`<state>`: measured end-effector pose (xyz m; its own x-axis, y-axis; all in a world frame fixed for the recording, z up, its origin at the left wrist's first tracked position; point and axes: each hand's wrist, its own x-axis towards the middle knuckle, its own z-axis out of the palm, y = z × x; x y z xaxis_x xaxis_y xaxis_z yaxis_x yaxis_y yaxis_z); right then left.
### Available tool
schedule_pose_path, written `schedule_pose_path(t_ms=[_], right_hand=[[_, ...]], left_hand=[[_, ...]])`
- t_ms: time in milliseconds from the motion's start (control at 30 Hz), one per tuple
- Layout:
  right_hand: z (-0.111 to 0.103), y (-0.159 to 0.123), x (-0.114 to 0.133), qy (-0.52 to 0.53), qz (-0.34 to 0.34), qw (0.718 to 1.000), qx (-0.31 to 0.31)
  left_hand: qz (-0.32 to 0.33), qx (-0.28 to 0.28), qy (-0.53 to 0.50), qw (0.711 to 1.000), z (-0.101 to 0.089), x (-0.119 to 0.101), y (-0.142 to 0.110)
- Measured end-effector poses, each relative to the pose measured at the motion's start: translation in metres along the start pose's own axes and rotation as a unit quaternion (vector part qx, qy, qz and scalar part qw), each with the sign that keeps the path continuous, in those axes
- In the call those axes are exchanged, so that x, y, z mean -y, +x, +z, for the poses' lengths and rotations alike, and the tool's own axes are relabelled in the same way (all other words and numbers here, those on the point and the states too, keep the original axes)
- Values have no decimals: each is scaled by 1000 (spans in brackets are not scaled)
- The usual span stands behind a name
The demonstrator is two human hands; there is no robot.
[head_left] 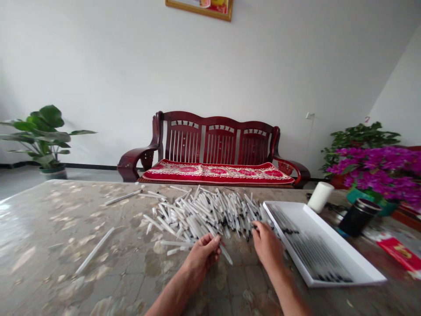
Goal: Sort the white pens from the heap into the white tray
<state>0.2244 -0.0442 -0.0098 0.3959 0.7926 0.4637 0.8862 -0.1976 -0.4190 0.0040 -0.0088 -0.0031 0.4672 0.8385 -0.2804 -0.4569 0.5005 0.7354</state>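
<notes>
My left hand (207,251) is closed on a translucent white pen barrel (226,255), whose tapered end points down to the right. Against the right edge of a heap of similar pen barrels (194,213), my right hand (265,241) has its fingers pinched together; a small dark bit shows at the fingertips, but what they hold I cannot make out. Many pieces in the heap are white and some have black ends. Just right of that hand stands a shallow white box (344,245) with rows of clear, dark-ended pens (317,256).
A white roll (320,197), a black cup (360,216) and a red packet (399,253) stand or lie beyond the box. Purple flowers (378,171) are at the far right. A loose tube (94,251) lies on the table's left. Behind is a wooden bench (219,142).
</notes>
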Motion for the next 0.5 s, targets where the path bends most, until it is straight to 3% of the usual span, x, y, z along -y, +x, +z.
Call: schedule_pose_path(t_ms=[67,167,300,500], right_hand=[[-1,0,-11,-95,-8,995,7],[-1,-1,-15,-158,-25,986,41],[1,-1,-11,-178,-23,980,81],[0,-2,-13,-177,-21,980,90]], left_hand=[[19,-35,-21,999,0,-2,3],[51,-66,-54,995,-1,-3,4],[70,-89,-75,991,-3,-2,5],[77,-106,-95,987,-6,-1,10]])
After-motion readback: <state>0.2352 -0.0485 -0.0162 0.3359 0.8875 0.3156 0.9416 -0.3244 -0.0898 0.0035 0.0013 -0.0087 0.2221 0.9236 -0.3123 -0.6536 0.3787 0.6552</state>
